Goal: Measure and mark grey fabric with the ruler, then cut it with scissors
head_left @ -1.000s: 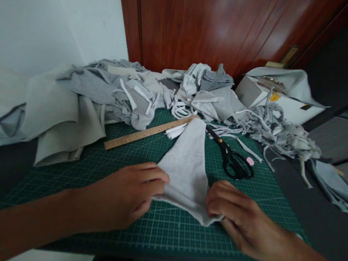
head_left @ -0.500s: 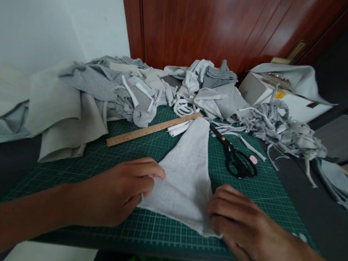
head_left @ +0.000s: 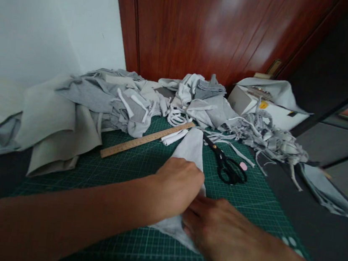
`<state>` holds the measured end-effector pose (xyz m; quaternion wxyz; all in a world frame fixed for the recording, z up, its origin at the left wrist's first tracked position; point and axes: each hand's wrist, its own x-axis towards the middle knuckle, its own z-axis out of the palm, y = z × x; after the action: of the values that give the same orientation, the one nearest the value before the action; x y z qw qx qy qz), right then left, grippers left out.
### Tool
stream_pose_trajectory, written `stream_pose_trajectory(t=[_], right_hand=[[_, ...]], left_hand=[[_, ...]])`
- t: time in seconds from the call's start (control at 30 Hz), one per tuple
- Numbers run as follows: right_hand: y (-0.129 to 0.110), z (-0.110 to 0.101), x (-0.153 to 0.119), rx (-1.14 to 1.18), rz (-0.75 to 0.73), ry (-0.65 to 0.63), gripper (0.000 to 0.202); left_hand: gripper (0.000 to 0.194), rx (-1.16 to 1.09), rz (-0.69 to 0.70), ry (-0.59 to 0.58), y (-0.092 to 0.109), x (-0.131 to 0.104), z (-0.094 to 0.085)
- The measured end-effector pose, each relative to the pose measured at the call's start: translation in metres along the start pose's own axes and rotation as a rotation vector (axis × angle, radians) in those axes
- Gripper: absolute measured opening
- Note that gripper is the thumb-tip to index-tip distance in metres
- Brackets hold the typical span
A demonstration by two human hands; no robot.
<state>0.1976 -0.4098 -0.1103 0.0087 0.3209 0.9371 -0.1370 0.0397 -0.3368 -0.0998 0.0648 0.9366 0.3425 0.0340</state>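
A light grey piece of fabric (head_left: 191, 145), narrow at its far end and wider near me, lies on the green cutting mat (head_left: 132, 163). My left hand (head_left: 181, 184) is closed over the middle of the fabric, close to its right edge. Just below and touching it, my right hand (head_left: 213, 226) has its fingers curled on the same edge. Both sets of fingertips are partly hidden. To the right of the fabric lie black-handled scissors (head_left: 227, 164), with a small pink disc (head_left: 243, 166) beside the handles. A wooden ruler (head_left: 147, 140) rests slantwise on the left.
Heaped grey and white fabric (head_left: 102, 92) lines the back and left. A tangle of grey strips (head_left: 268, 133) lies at the right, before a white box (head_left: 244, 99). White rolled cloth (head_left: 173, 137) sits beside the ruler. Behind stands a reddish-brown wooden door (head_left: 186, 26).
My left hand has moved right across the fabric, from its left edge to beside my right hand. My right hand has shifted slightly left. The view has tilted a little upward.
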Motion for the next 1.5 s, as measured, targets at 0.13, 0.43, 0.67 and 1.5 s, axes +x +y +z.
stream_pose_trajectory(t=[0.13,0.43,0.67,1.5], right_hand=[[-0.005,0.001,0.003,0.055,0.033,-0.019,0.019],[0.067,-0.026,0.009,0.893,0.443,0.605,0.013],[0.102,-0.042,0.056,1.13,0.683,0.635,0.038],[0.133,-0.052,0.062,1.327,0.578,0.352,0.027]], left_hand=[[0.027,0.042,0.08,0.191,0.007,0.026,0.018],[0.066,0.056,-0.151,0.229,-0.016,0.005,0.059],[0.071,0.097,-0.136,0.242,-0.02,-0.009,0.056],[0.077,0.102,-0.028,0.247,-0.027,-0.025,0.052]])
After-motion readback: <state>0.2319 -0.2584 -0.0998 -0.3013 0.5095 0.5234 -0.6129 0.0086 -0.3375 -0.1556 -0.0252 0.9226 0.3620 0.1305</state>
